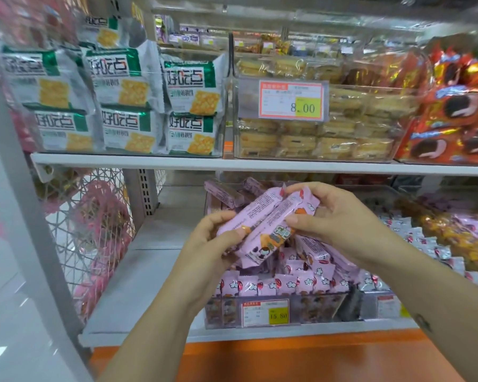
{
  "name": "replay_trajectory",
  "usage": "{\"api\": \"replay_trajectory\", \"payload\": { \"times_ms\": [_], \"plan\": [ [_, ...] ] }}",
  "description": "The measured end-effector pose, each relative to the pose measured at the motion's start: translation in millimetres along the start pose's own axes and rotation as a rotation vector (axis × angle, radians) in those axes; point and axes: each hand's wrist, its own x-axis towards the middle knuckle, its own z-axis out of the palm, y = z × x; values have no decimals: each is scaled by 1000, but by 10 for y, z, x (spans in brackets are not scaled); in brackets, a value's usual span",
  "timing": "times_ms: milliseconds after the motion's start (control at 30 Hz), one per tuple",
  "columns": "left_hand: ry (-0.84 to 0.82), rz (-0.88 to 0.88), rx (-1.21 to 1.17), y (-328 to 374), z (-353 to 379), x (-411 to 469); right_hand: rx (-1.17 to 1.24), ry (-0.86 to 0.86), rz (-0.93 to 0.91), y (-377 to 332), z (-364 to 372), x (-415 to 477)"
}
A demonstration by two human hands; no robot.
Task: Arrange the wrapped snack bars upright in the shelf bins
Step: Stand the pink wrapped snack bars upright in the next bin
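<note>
Two pink wrapped snack bars are being gripped between both hands, fingers curled tightly around them. The lower ends are being pinched by the thumb and fingers of the left hand, and the upper ends are being clasped by the right hand, with its thumb pressed across the wrappers. The bars are being held side by side, tilted, just above the clear bin on the lower shelf. Inside the bin, more pink bars are being kept, some upright in a row at the front, others piled loosely behind. A yellow price tag is being displayed on the front of the bin. Above the bin, on the upper shelf, green-and-white cracker packs are being shown to the left, and clear-wrapped biscuits directly above. To the right of the bin, small white sweets are being displayed.
</note>
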Motion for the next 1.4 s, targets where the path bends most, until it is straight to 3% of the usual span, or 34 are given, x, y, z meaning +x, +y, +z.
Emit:
{"api": "replay_trajectory", "payload": {
  "times_ms": [367,567,733,867,1000,1100,1400],
  "plan": [
    [-134,-62,220,-7,-62,28,-15,-194,-19,-30,-33,106],
    [-11,29,588,5,-165,98,-231,143,-139,6,-232,-69],
    [-14,-5,750,32,-107,284,-91,347,-177,160,-438,-266],
    [-122,-52,1072,8,55,527,-70,480,-186,326,-582,-332],
    [-304,-71,1691,-127,102,778,-43,560,-159,473,-699,-353],
    [-382,-118,2018,-278,50,920,5,534,-169,537,-738,-360],
    [-389,-76,2360,-426,21,1007,57,458,-200,555,-807,-316]
  ]
}}
